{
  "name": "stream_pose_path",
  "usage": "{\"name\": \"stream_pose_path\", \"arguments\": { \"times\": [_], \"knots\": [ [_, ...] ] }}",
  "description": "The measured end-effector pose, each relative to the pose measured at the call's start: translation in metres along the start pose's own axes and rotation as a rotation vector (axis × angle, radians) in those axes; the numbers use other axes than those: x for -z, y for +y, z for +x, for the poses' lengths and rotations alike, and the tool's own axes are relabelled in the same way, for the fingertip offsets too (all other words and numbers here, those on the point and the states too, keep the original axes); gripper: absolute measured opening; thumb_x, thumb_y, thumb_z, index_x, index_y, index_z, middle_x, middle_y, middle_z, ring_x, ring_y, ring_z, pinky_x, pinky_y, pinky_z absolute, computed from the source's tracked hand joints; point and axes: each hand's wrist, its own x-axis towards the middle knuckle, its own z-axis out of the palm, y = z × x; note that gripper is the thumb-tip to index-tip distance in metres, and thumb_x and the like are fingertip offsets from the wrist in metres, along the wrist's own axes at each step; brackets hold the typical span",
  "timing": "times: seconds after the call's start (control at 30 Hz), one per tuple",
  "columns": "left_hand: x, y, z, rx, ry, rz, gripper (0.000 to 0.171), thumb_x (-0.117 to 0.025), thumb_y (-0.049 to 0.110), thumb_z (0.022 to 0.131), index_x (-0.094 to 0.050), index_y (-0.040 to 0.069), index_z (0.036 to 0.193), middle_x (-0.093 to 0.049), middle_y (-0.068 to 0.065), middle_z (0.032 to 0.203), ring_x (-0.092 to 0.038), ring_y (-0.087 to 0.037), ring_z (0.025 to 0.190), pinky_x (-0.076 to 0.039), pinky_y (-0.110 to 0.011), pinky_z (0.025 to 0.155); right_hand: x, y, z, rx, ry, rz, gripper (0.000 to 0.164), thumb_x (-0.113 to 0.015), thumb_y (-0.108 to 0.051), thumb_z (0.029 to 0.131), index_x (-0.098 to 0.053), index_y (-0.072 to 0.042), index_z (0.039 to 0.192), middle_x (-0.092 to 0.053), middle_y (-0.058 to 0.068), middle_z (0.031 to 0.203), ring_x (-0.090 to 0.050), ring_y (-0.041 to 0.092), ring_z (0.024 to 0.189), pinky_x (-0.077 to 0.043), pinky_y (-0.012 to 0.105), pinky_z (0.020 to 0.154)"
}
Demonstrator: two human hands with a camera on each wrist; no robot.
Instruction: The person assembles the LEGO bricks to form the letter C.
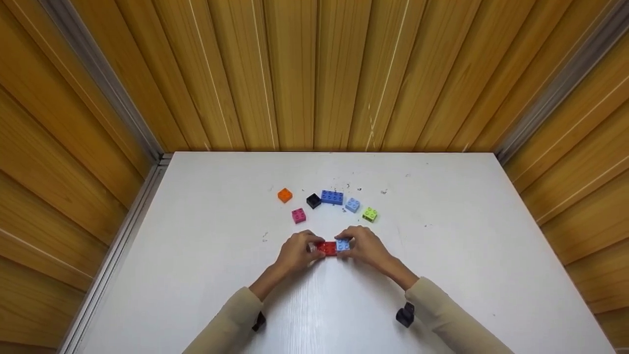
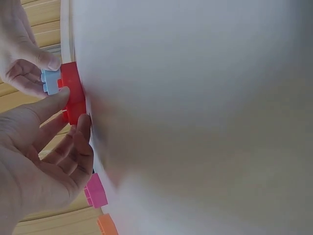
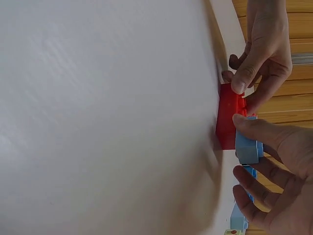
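Observation:
My left hand (image 1: 297,250) pinches a red building brick (image 1: 327,248) between thumb and fingers at its left end. The brick lies low over the white table, studs up, as the left wrist view shows. With thumb and forefinger, my right hand (image 1: 364,246) grips a light blue brick (image 3: 248,147). This one sits at the right end of the red brick, over its studs; I cannot tell whether the two are pressed together. The other right fingers hang loosely in the right wrist view.
Beyond the hands on the white table (image 1: 221,211) lie an orange brick (image 1: 285,195), a pink brick (image 1: 299,215), a black brick (image 1: 313,200), a long blue brick (image 1: 332,197), another light blue brick (image 1: 352,205) and a lime green brick (image 1: 370,214). Wood-patterned walls (image 1: 295,73) surround the table.

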Motion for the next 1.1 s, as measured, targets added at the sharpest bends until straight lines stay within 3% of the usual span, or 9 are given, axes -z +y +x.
{"name": "stream_pose_path", "arguments": {
  "times": [0.17,0.3,0.4,0.5,0.67,0.83,0.97,1.1],
  "knots": [
    [0.006,-0.003,-0.002,-0.029,-0.033,-0.036,0.032,-0.076,0.015,0.091,-0.074,0.003,0.121,-0.075,-0.014,0.11,-0.067,-0.022,0.084,-0.05,-0.024,0.07,0.0,-0.008,0.005,-0.016,0.002,-0.042,0.039,-0.092,-0.008,0.069,-0.077,-0.003,0.104,-0.077,0.011,0.101,-0.069,0.025,0.093,-0.055,0.045,0.085],
    [0.018,-0.011,0.002,0.022,-0.088,-0.185,0.03,-0.073,0.009,0.093,-0.072,-0.002,0.122,-0.075,-0.018,0.114,-0.07,-0.022,0.079,-0.053,-0.023,0.069,-0.001,-0.014,0.011,-0.052,-0.009,-0.072,0.035,-0.093,-0.007,0.068,-0.077,-0.003,0.099,-0.077,0.011,0.099,-0.069,0.027,0.095,-0.055,0.048,0.088],
    [0.023,-0.016,0.005,0.051,-0.091,-0.247,0.03,-0.071,0.008,0.094,-0.071,-0.003,0.122,-0.075,-0.019,0.113,-0.07,-0.021,0.081,-0.055,-0.024,0.073,0.0,-0.017,0.013,-0.094,-0.012,-0.08,0.034,-0.093,-0.004,0.067,-0.076,-0.005,0.096,-0.076,0.011,0.098,-0.068,0.027,0.094,-0.054,0.048,0.09],
    [0.024,-0.021,0.005,0.05,-0.038,-0.243,0.03,-0.073,0.007,0.093,-0.071,-0.003,0.121,-0.075,-0.019,0.11,-0.067,-0.019,0.084,-0.055,-0.025,0.076,0.001,-0.019,0.013,-0.127,-0.023,-0.077,0.034,-0.092,-0.003,0.066,-0.075,-0.005,0.095,-0.076,0.01,0.099,-0.068,0.026,0.094,-0.054,0.048,0.09],
    [0.025,-0.024,0.009,0.046,0.16,-0.208,0.032,-0.077,0.001,0.086,-0.071,-0.003,0.118,-0.073,-0.02,0.106,-0.066,-0.022,0.082,-0.054,-0.028,0.075,0.002,-0.017,0.01,-0.176,-0.035,-0.072,0.035,-0.092,-0.003,0.065,-0.076,-0.006,0.097,-0.076,0.008,0.1,-0.067,0.024,0.095,-0.054,0.046,0.092],
    [0.029,-0.027,0.02,0.116,0.317,-0.176,0.041,-0.082,0.001,0.082,-0.07,0.001,0.121,-0.068,-0.021,0.114,-0.065,-0.025,0.082,-0.05,-0.027,0.072,0.003,-0.013,0.006,-0.176,-0.02,-0.059,0.036,-0.093,-0.005,0.066,-0.076,-0.006,0.098,-0.076,0.009,0.1,-0.069,0.024,0.096,-0.055,0.046,0.092],
    [0.033,-0.034,0.022,0.166,0.364,-0.157,0.052,-0.083,0.0,0.08,-0.066,0.002,0.129,-0.062,-0.021,0.126,-0.065,-0.027,0.084,-0.05,-0.028,0.071,0.0,-0.014,0.006,-0.153,-0.023,-0.041,0.035,-0.092,-0.005,0.067,-0.075,-0.005,0.098,-0.076,0.01,0.101,-0.068,0.025,0.095,-0.055,0.047,0.091],
    [0.036,-0.04,0.029,0.177,0.342,-0.16,0.06,-0.083,0.0,0.08,-0.062,0.002,0.136,-0.061,-0.022,0.133,-0.063,-0.024,0.082,-0.05,-0.028,0.072,0.001,-0.017,0.009,-0.155,-0.021,-0.053,0.035,-0.092,-0.005,0.066,-0.075,-0.006,0.097,-0.076,0.01,0.101,-0.068,0.026,0.095,-0.055,0.048,0.09]
  ]
}}
